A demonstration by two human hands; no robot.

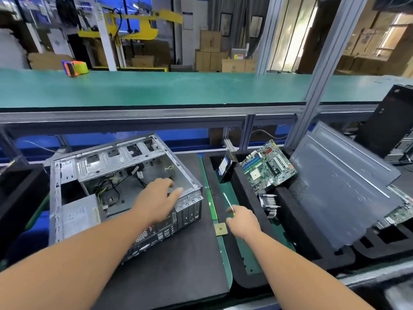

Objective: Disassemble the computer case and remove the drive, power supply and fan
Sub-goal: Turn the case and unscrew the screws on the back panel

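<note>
Here, no writing is legible. My left hand (159, 196) rests with a spread grip on the right rim of the case (116, 186), which lies open on the counter (169, 260). My right hand (242, 221) pinches a screwdriver (229, 203) over the green strip just beside the case. The drive (225, 167) leans in the tray (245, 274) with the board (268, 166); the power supply (78, 214) sits in the case's near-left corner.

The computer case (116, 186) lies open on top, so a hand can enter from above; loose cables (111, 186) and the power supply (78, 214) crowd its left half, while its right floor is bare. Right of the case, a narrow green strip (221, 198) runs between the case and a black foam tray (290, 231) piled with a circuit board (268, 166) and a grey side panel (344, 193).
</note>
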